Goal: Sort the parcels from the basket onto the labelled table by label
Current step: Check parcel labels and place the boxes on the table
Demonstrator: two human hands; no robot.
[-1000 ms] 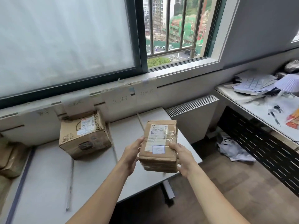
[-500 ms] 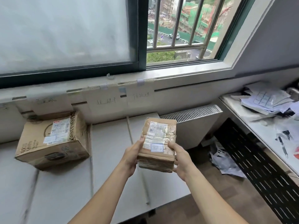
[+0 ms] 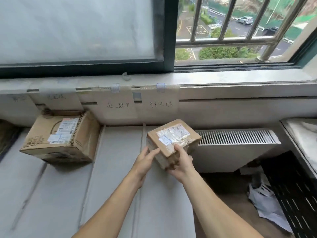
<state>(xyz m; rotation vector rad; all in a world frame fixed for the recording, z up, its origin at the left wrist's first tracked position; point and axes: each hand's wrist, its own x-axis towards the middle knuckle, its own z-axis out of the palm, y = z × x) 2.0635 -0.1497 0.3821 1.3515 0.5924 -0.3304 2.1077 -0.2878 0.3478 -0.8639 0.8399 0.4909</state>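
Observation:
A small taped cardboard parcel (image 3: 173, 136) with a white shipping label and a small blue sticker is held above the right end of the grey table (image 3: 118, 169). My right hand (image 3: 180, 160) grips its near right corner, thumb on top. My left hand (image 3: 145, 160) touches its left side with straight fingers. The parcel is turned at an angle, below the rightmost handwritten paper label (image 3: 160, 104) taped to the sill. A second paper label (image 3: 118, 105) hangs to the left of it. A larger cardboard parcel (image 3: 60, 138) lies on the table at the left.
A white radiator (image 3: 236, 145) stands right of the table. Crumpled paper (image 3: 267, 206) lies on the wooden floor beside a black perforated panel (image 3: 295, 194). Another brown parcel (image 3: 6, 134) shows at the far left edge. Behind runs the window sill (image 3: 223, 78).
The view has moved closer to the table. The small parcel has gone forward and rotated clockwise. My left hand has loosened from gripping its side to touching it.

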